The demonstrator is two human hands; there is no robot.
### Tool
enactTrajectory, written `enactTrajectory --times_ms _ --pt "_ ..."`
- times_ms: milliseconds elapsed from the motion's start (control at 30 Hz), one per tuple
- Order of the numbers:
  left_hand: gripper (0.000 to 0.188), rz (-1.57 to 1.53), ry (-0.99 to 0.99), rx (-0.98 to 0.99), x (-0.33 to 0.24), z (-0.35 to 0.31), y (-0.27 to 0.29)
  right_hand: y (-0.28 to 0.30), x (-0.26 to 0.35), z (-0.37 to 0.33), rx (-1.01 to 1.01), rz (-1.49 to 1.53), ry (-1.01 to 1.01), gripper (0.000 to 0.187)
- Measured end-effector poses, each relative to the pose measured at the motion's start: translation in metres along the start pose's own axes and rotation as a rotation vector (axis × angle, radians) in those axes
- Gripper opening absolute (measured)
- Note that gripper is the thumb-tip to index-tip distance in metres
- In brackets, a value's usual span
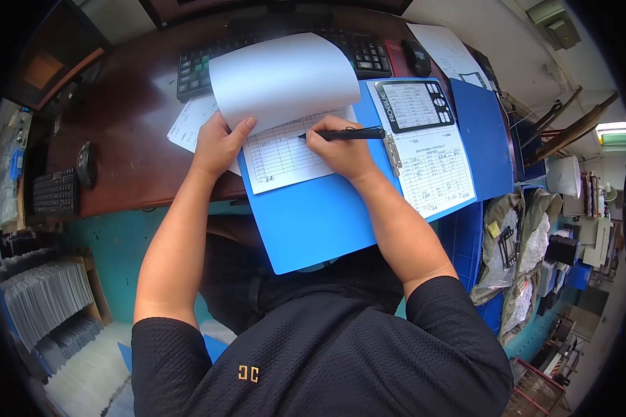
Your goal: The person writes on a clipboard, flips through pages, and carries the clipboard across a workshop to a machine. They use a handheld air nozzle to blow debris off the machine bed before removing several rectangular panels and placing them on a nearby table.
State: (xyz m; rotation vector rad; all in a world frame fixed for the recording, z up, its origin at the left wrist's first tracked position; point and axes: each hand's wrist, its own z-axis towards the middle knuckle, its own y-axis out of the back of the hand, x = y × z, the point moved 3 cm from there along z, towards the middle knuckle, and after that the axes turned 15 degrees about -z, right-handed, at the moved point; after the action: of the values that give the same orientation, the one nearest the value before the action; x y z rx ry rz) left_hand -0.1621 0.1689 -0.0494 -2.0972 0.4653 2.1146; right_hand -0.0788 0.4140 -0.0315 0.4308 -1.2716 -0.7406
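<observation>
My left hand [222,142] pinches the left edge of a sheaf of paper, its thumb on top; the upper sheet [282,73] is folded up and curls away. Beneath lies a printed form [285,170] with a table grid and a few handwritten entries. My right hand [344,147] grips a black pen [355,133], its tip at the form's grid. Both rest over an open blue folder [313,233]. On the folder's right side a metal clip [393,154] holds a filled-in sheet [438,174] and a black-framed printed panel [417,104].
A black keyboard [191,73] lies behind the papers, with a black mouse [416,57] to its right. Another keyboard [55,191] and mouse [86,163] are at the desk's left. A second blue folder [483,132] sits at the right. Stacked grey sheets [49,295] stand at lower left.
</observation>
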Motion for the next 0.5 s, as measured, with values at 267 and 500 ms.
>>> enactTrajectory --times_ms 267,500 --pt "0.043 0.005 -0.013 0.004 0.0038 0.0014 0.0003 -0.0006 0.0018 -0.0003 -0.016 -0.046 0.002 0.012" --pt "0.043 0.005 -0.017 -0.002 0.0075 0.0026 0.0013 0.0007 0.0018 -0.0014 -0.015 -0.017 -0.006 0.012"
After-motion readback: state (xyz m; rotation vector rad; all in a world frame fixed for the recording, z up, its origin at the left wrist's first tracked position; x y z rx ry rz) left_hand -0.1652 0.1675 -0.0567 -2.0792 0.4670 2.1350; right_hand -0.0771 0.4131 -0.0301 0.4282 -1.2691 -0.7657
